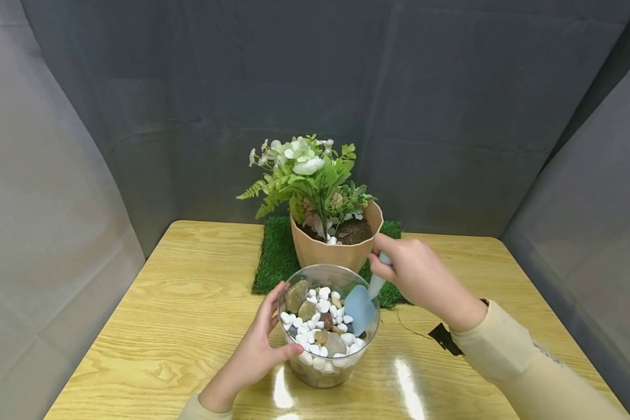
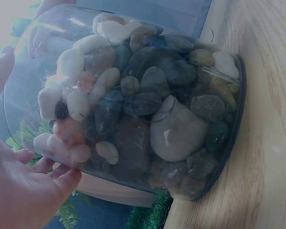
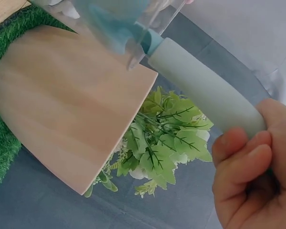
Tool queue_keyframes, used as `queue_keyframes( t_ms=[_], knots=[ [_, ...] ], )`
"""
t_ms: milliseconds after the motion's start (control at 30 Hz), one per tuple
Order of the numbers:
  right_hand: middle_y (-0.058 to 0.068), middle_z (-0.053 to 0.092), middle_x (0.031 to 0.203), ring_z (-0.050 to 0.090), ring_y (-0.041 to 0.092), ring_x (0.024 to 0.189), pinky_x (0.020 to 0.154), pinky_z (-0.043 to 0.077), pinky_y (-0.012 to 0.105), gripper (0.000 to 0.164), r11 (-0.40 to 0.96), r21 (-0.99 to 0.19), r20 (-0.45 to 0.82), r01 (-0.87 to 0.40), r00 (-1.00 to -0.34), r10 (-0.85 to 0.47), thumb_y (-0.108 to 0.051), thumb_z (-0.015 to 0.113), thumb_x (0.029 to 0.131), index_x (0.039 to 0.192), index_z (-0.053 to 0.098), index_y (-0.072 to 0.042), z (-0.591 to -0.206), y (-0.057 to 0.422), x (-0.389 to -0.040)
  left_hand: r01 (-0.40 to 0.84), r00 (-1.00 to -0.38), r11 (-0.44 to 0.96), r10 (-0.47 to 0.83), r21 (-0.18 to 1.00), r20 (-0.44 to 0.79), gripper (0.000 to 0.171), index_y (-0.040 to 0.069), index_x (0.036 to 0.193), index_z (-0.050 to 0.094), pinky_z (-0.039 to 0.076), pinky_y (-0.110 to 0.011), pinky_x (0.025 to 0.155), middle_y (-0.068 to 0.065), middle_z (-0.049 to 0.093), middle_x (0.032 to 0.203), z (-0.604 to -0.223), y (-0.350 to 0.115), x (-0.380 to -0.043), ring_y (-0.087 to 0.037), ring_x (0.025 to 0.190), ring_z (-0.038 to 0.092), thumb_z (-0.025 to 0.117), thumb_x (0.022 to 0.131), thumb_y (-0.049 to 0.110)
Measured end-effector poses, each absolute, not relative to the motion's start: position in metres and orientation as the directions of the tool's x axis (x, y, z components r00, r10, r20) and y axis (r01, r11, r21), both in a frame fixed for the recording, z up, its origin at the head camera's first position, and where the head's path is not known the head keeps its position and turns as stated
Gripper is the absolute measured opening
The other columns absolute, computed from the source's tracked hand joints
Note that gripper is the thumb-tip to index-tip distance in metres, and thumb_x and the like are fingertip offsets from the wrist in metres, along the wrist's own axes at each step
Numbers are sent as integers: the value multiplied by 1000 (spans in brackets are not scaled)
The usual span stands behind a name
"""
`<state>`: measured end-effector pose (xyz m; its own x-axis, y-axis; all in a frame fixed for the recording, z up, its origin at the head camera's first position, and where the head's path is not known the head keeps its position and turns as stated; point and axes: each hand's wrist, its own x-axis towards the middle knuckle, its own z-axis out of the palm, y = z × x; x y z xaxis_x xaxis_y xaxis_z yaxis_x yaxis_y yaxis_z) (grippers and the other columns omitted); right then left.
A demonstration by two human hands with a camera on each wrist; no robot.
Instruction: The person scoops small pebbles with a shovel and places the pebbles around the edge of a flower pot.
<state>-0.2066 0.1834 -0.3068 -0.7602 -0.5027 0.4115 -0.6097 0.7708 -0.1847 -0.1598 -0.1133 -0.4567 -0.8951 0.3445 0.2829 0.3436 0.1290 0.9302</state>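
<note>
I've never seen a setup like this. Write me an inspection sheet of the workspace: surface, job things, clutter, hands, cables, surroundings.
Surface: wood-grain table, with bright reflections near the front.
Job things: clear container holding white pebbles and mixed stones; blue shovel, blade inside the container; tan planter with soil and flowering plants, standing on a green turf mat.
Clutter: nothing seen.
Left hand: holds the container's side.
Right hand: grips the shovel's handle.
Cables: none certain; a thin dark line lies near a black strap-like piece, nature unclear.
Surroundings: dark backdrop behind, grey sheets on both sides.
</note>
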Motion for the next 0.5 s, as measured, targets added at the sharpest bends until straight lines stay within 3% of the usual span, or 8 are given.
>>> queue_keyframes(
  t_ms=[500],
  knots=[
    [-11, 22, 63, 20, 2, 52, 49, 22, 18, 25, 759, -199, 489, -620, -734, -471, -5, 60, 99, 80, 47, -17, -318, 190, -204, 349, -891, 117, 350, 930, 291, 107, 28, 166, 14, 26, -69, 120, -17, 16, 172, -457, -113, -160, -46, 155, 23, 85, 86, 31]
  ],
)
